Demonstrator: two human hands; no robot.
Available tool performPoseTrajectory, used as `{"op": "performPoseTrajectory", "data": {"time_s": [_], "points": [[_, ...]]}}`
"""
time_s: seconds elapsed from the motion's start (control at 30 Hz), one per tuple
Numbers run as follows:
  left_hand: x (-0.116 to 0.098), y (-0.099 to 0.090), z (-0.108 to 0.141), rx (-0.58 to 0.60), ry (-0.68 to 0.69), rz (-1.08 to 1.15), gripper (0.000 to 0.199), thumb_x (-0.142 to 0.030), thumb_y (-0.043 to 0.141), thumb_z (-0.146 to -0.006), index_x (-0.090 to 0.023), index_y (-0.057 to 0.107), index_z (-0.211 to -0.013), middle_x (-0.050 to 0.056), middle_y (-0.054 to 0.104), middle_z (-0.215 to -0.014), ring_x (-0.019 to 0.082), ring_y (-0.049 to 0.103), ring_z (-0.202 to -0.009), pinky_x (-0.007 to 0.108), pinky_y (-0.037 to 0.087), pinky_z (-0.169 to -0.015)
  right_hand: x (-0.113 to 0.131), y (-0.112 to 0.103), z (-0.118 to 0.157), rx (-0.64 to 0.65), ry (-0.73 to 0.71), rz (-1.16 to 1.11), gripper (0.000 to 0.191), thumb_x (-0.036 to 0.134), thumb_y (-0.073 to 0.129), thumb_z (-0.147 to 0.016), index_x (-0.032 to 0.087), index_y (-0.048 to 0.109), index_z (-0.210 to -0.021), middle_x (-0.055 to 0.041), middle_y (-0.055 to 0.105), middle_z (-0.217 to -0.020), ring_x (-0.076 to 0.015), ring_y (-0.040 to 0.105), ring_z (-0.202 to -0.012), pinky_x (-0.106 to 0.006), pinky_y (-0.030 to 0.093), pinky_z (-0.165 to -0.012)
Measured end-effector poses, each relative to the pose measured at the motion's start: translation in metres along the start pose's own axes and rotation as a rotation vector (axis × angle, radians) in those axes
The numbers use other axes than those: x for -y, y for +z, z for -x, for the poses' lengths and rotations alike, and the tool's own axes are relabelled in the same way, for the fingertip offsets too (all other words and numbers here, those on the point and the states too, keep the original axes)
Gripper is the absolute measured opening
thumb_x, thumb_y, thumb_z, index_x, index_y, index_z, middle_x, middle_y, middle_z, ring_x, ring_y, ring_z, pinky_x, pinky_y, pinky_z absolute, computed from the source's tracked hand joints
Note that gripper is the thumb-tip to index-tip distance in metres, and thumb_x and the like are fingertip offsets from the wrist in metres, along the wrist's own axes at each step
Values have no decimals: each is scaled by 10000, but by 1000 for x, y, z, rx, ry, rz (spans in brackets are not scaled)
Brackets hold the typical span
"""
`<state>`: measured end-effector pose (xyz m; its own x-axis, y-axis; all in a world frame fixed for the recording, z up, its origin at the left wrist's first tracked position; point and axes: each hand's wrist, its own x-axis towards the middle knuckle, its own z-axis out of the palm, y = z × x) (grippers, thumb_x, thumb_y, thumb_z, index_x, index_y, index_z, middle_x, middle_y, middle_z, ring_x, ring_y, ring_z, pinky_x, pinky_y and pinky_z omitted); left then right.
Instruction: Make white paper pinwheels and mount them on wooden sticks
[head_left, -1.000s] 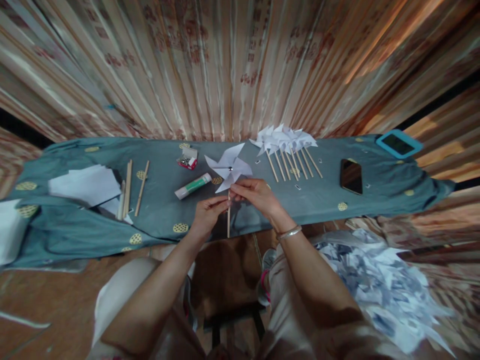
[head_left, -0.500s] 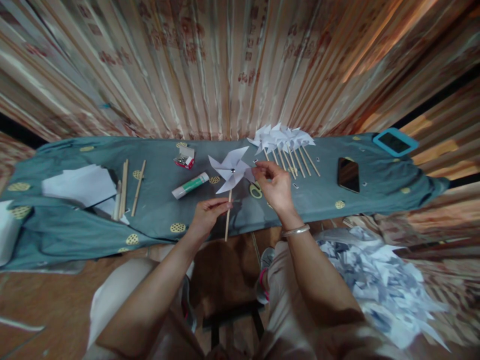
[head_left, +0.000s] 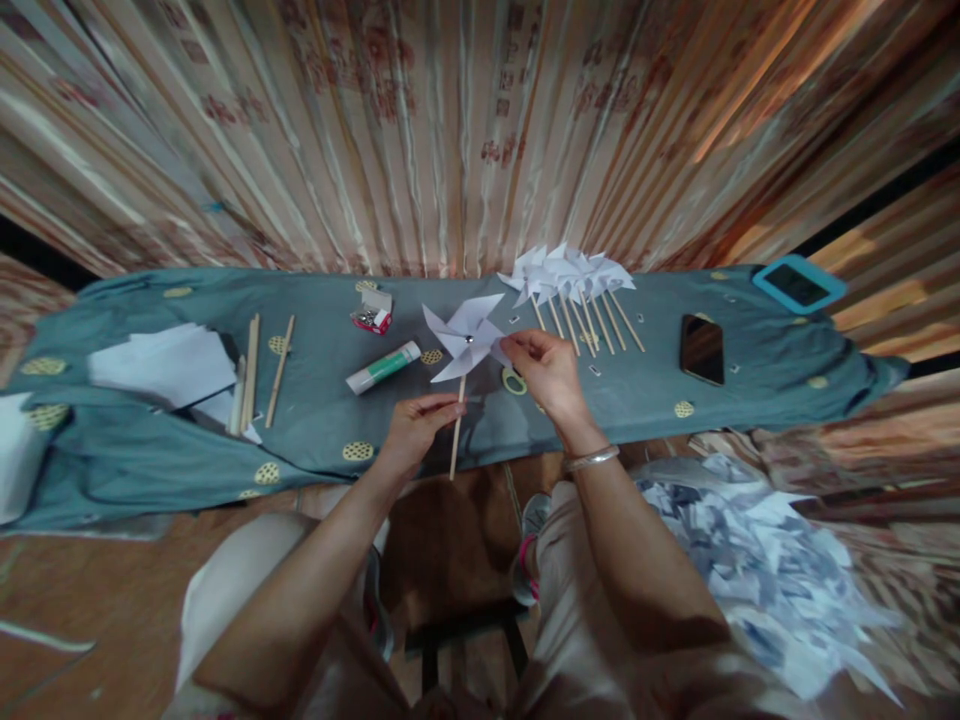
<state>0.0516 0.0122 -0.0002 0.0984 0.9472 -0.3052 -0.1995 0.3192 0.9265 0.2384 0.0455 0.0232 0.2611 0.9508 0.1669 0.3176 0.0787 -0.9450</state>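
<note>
A white paper pinwheel (head_left: 466,338) on a thin wooden stick is held up over the near part of the table. My left hand (head_left: 414,428) pinches its stick (head_left: 456,440) below the paper, between thumb and fingers. At the pinwheel's right side, my right hand (head_left: 549,372) has its fingertips closed on the edge of a blade. A silvery pin head shows at the pinwheel's centre. Just behind my right fingers lies something with a yellow-green loop (head_left: 514,381), perhaps a scissors handle, partly hidden.
Several finished pinwheels (head_left: 566,272) lie at the back. Left of centre are a glue stick (head_left: 384,367) and a small red box of pins (head_left: 373,313). Further left lie wooden sticks (head_left: 280,370) and white paper (head_left: 163,365). A phone (head_left: 703,349) lies right; paper pieces (head_left: 772,560) are heaped below.
My right fingertips have shifted slightly and closed at the blade's edge. The pinwheel has barely turned, and my left hand keeps its place on the stick. The view has moved a little.
</note>
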Motion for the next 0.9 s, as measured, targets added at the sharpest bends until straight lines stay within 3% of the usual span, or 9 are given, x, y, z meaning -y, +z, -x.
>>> {"op": "performPoseTrajectory", "data": {"time_s": [0.13,0.33,0.53,0.73,0.9], "points": [[2,-2,-1,-31,9,18,405,-406,939,-399,-178,800,-704,51,759,-703,138,615,-628,266,489,-660,0,3,1,15,3,-31,265,430,675,-744,168,708,-722,15,621,-586,-105,488,-505,-242,345,-510],[4,-3,-3,-52,30,34,404,-389,938,-428,-158,798,-729,63,758,-717,140,626,-632,276,493,-676,-3,8,3,76,26,-69,309,482,696,-739,176,689,-707,13,631,-590,-116,541,-529,-248,418,-550],[2,-2,-3,-78,34,46,440,-415,945,-396,-157,797,-719,65,762,-733,143,625,-642,280,497,-679,4,14,5,140,149,-199,391,561,769,-623,188,656,-662,17,634,-591,-117,564,-532,-247,451,-535],[1,0,-3,-95,47,49,488,-462,949,-352,-163,793,-705,53,748,-698,133,601,-618,273,485,-648,10,17,7,177,236,-304,411,544,842,-520,191,657,-622,24,635,-581,-104,554,-526,-249,493,-553],[1,-1,-4,-104,60,23,509,-488,943,-356,-156,791,-710,57,742,-691,144,608,-624,283,490,-657,13,21,12,233,235,-349,370,507,838,-563,190,655,-618,18,654,-571,-108,576,-535,-248,502,-567]]}}
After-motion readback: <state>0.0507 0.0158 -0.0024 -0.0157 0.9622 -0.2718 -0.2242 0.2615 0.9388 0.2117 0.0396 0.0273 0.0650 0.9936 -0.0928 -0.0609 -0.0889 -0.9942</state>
